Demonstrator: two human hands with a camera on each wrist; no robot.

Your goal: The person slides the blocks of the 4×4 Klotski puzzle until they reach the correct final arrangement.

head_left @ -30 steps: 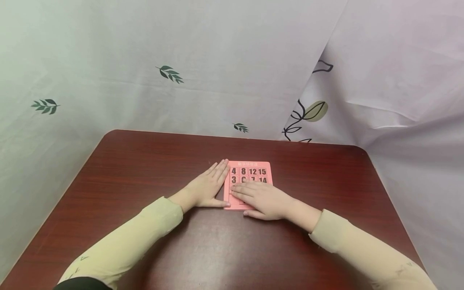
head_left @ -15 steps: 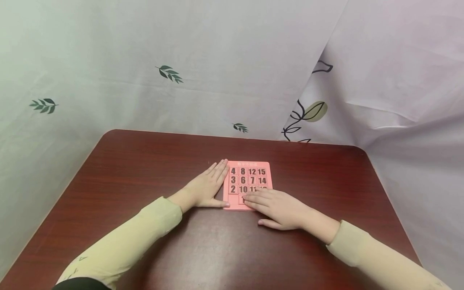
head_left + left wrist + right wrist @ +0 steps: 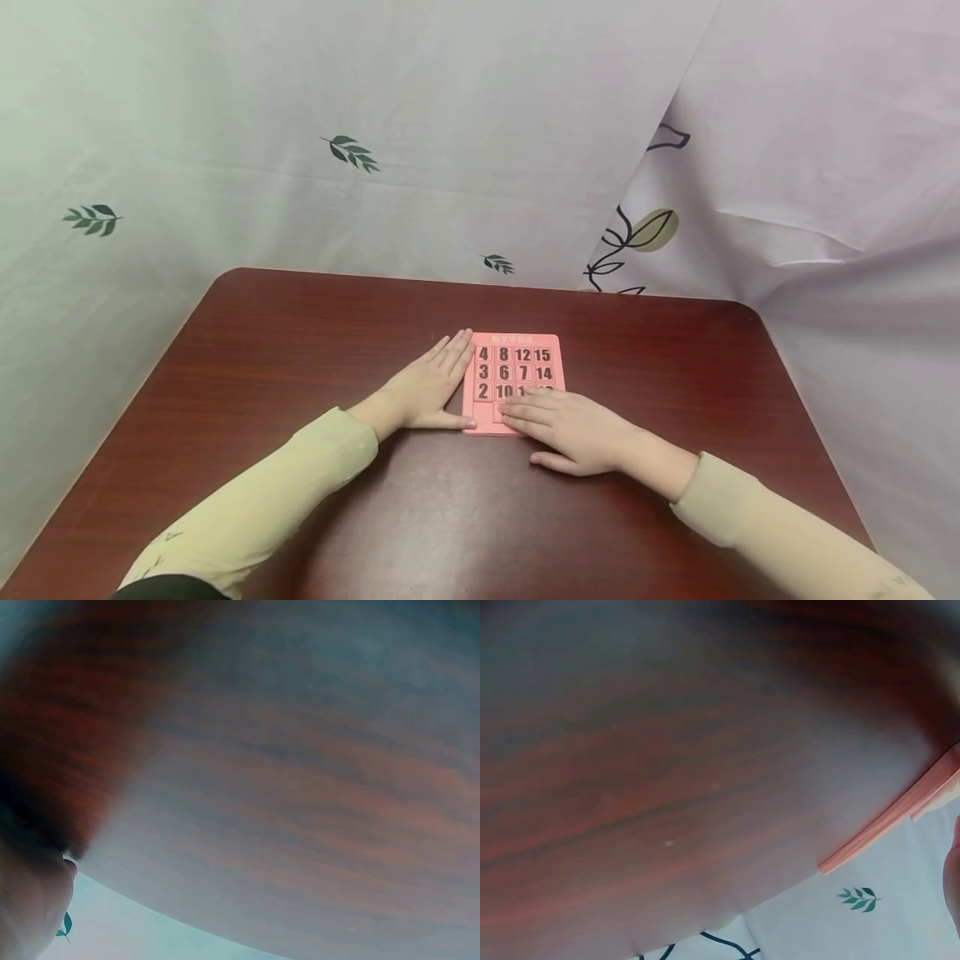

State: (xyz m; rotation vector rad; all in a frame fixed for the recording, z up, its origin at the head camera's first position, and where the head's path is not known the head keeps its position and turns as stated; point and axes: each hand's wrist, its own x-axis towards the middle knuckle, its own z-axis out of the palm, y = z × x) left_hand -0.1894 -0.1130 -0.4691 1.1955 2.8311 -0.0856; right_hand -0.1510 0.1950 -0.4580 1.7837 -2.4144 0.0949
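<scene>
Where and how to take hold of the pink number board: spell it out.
Probably by the upper part of its right edge, coming from the right: the board lies flat, and that edge is uncovered beyond the right hand. The left hand spans the left edge and could brace it.

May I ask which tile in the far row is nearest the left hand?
Tile 4, beside the left hand; the 8, 12 and 15 sit farther right.
</scene>
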